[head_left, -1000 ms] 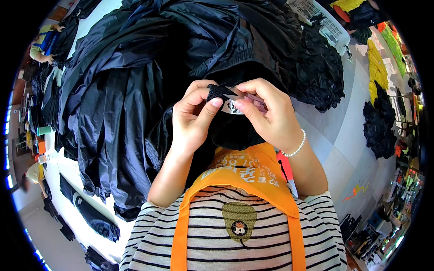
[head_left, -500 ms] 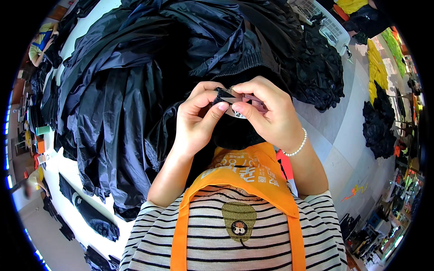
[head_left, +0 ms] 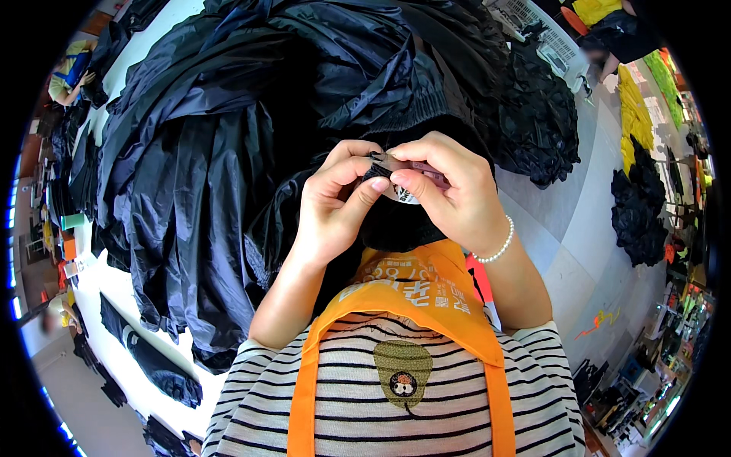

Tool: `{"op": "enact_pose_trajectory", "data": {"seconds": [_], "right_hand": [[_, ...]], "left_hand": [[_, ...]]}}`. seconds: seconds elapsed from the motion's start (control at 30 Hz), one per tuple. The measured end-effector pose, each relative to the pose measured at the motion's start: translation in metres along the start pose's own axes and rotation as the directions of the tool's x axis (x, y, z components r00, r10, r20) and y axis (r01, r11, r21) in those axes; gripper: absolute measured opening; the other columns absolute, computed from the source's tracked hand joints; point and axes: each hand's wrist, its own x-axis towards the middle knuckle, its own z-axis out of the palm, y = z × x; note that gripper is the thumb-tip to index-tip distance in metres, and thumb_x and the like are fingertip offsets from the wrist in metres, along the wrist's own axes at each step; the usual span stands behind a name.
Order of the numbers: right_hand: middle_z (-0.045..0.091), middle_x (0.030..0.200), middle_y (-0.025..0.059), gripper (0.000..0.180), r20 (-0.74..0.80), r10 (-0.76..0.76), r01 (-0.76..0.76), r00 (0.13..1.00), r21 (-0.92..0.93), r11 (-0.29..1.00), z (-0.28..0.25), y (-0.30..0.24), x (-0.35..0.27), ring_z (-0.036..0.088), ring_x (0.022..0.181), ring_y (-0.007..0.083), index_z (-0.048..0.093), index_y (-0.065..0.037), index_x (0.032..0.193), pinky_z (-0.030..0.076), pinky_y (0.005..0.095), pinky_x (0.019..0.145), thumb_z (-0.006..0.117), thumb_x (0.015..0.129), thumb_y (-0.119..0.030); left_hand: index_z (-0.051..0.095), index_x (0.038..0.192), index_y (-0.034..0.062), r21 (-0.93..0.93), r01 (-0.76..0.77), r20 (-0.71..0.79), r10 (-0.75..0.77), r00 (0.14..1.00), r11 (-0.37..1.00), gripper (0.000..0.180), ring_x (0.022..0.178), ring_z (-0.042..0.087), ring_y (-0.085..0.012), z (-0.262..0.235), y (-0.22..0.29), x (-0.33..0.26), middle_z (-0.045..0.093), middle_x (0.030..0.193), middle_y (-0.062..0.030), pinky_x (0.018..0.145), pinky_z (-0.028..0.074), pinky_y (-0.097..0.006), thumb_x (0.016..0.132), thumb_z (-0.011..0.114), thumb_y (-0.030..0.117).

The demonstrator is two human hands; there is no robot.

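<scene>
My left hand [head_left: 335, 194] pinches a small fold of black ribbed fabric [head_left: 376, 172] between thumb and fingers. Close against it, my right hand [head_left: 449, 179] is closed on a small pair of thread snips [head_left: 396, 163], with metal blades and a pinkish body partly hidden by the fingers. The blades lie at the fold. A white piece with dark print [head_left: 408, 196] shows under my right thumb; I cannot tell what it belongs to. Both hands are over a large heap of shiny black garments [head_left: 198, 160] with ribbed edges, in front of my orange apron [head_left: 411, 297].
Past the heap at the upper right stands a white plastic basket [head_left: 544, 34]. More black fabric [head_left: 537, 114] is bunched beside it. On the floor to the right lie yellow fabric [head_left: 634, 114] and a black bundle [head_left: 638, 209]. Another person [head_left: 72, 72] is at the far left.
The snips' blades, spread apart before, now look closer together at the fold. My hands have barely shifted. The person at the far left has moved their arms.
</scene>
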Motion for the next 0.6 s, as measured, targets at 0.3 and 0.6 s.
{"op": "enact_pose_trajectory", "data": {"seconds": [0.3,0.6], "right_hand": [[0.061,0.08,0.0065,0.014,-0.046,-0.047,0.046,0.998,-0.017,0.999,0.003,-0.003,0.0,0.061,0.062,0.0133,0.064,-0.002,0.095,0.049,0.0227,0.056,0.069,0.083,-0.006],[0.062,0.079,0.0016,0.021,-0.136,0.185,-0.141,0.973,0.284,0.948,0.003,0.006,-0.005,0.052,0.065,0.003,0.063,0.001,0.097,0.043,0.0185,0.057,0.073,0.081,-0.006]], "left_hand": [[0.065,0.099,-0.0028,0.055,0.017,0.005,-0.018,1.0,0.998,0.011,0.092,0.057,-0.0122,0.001,0.002,0.0,0.054,0.11,-0.009,0.079,0.047,-0.023,0.09,0.06,-0.001],[0.063,0.098,-0.0039,0.043,0.032,-0.002,-0.032,0.999,0.999,0.01,0.092,0.056,-0.0125,0.002,0.003,0.001,0.054,0.112,-0.0097,0.078,0.047,-0.023,0.09,0.057,-0.004]]}}
